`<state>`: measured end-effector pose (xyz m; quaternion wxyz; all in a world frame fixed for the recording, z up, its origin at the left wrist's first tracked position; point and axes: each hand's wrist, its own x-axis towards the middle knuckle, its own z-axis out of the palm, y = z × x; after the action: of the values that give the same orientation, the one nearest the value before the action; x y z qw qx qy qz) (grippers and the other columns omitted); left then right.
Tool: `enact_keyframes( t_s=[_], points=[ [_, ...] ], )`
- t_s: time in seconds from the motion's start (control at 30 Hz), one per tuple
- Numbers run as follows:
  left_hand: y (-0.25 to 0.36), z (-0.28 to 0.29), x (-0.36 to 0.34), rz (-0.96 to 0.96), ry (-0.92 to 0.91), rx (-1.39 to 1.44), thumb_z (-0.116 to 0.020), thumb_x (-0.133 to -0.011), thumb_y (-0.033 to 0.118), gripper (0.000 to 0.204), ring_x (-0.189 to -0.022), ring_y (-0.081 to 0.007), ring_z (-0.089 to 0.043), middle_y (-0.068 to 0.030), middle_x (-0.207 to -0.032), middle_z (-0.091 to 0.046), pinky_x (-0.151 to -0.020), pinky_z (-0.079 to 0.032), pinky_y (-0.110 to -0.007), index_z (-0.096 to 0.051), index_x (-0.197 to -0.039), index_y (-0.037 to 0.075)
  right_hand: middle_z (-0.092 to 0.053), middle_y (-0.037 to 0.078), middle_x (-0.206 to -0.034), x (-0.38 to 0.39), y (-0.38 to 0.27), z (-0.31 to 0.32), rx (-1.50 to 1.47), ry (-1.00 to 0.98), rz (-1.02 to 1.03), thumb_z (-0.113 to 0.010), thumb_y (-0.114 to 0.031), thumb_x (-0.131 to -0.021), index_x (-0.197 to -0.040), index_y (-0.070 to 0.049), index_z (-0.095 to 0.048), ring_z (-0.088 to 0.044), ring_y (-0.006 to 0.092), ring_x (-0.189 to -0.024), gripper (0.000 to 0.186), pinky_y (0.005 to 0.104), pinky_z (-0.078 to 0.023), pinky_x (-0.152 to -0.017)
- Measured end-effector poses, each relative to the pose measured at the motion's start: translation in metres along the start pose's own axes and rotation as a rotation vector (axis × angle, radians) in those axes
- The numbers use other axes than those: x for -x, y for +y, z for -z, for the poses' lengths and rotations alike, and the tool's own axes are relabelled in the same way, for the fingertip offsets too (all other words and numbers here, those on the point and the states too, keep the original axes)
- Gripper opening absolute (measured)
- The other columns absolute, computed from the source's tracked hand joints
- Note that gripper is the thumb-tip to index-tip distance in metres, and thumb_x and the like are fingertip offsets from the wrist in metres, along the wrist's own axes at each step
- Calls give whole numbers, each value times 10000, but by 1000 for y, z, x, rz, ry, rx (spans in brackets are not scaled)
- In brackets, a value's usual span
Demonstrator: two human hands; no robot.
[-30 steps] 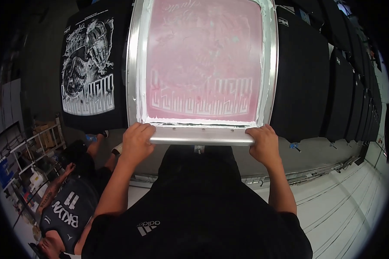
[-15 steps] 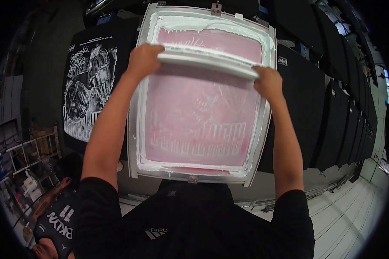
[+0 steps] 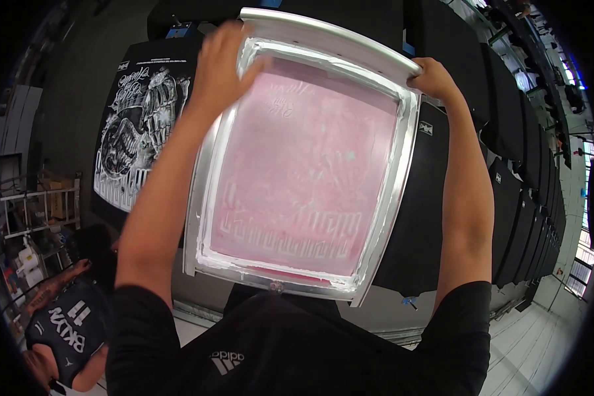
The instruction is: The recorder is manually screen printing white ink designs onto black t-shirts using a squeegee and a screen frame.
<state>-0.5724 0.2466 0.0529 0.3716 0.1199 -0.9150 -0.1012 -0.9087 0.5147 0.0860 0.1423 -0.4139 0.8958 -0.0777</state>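
Note:
A screen-printing frame [image 3: 199, 218] with pink mesh [image 3: 297, 171] is in front of me, white ink smeared round its inner edges. Pale lettering and a faint picture show in the mesh. At the frame's far end lies a long metal squeegee [image 3: 330, 36]. My right hand [image 3: 435, 79] is closed round its right end. My left hand [image 3: 228, 69] is open near the squeegee's left end, fingers apart and slightly blurred, its thumb over the mesh's far left corner. The squeegee's lower edge is hard to make out.
To the left lies a black shirt [image 3: 142, 132] printed with a white skeletal design. Several black-covered platens [image 3: 449, 39] run along the right. A person in a black jersey [image 3: 69, 323] is at the lower left, near a metal rack [image 3: 39, 204].
The squeegee has moved from across the upper mesh to the frame's far end. My left hand has let go and opened, while my right still grips it. The thick far ink band no longer shows.

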Motion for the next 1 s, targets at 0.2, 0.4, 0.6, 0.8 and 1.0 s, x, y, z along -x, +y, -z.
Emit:
enact_keyframes(
  t_s=[0.2,0.4,0.6,0.8,1.0],
  points=[
    [132,134,255,544,-1678,870,-568,-980,422,390,-818,-254,-645,-155,-887,-686,-755,-506,-380,-677,-1062,56,-712,204,-1017,-25,15,-18,88,-19,-22,-714,-166,-625,-1140,-109,-715,-683,355,-974,519,392,-526,-912],
    [199,122,442,1047,-1425,1142,-626,-964,404,406,-692,-107,-508,-30,-711,-549,-611,-420,-314,-650,-920,0,-699,222,-1070,-46,30,-37,142,-121,10,-711,-172,-634,-1221,-72,-664,-670,361,-1018,597,378,-508,-934],
    [214,137,422,1279,-1251,1254,-638,-971,287,311,-665,-36,-417,57,-664,-460,-574,-372,-260,-645,-873,-9,-696,209,-1062,-52,-67,-62,105,5,195,-603,-115,-702,-1169,-91,-678,-652,378,-1027,474,409,-514,-907],
    [215,132,429,1094,-1129,1221,-612,-966,197,233,-645,-51,-448,16,-655,-507,-554,-396,-288,-654,-914,-26,-672,186,-1158,-15,-67,-80,118,-3,137,-587,-101,-699,-1212,-125,-670,-630,373,-1073,520,404,-502,-950],
    [212,121,426,968,-1075,1295,-600,-957,194,228,-714,-53,-504,-7,-705,-583,-621,-440,-286,-672,-959,-23,-688,197,-1103,146,-142,-101,60,-139,134,-564,-20,-656,-1127,-60,-690,-625,385,-1060,489,425,-484,-943]
  ],
)
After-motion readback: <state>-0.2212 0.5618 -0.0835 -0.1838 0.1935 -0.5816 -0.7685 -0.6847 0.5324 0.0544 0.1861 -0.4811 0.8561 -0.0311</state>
